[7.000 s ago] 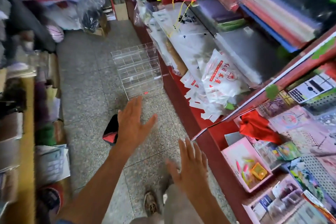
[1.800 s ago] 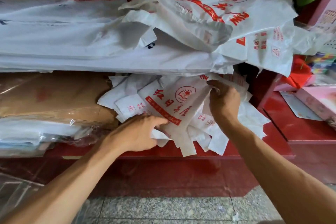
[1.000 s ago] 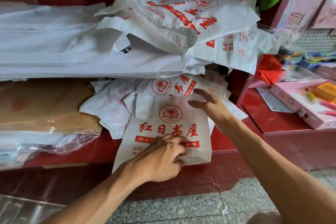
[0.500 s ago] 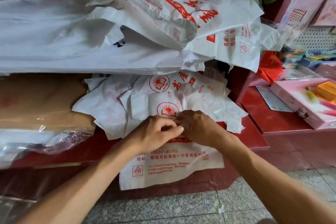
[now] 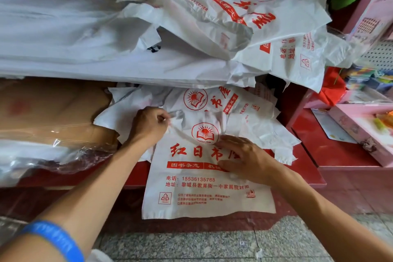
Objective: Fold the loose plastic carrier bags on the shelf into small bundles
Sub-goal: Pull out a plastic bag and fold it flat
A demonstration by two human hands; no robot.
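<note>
The left hand (image 5: 150,125) pinches a handle of the printed carrier bag (image 5: 207,189) draped over the near edge of the red shelf (image 5: 304,178), while the right hand (image 5: 244,158) presses it with spread fingers, so flattening seems underway and the first fold comes next.
</note>
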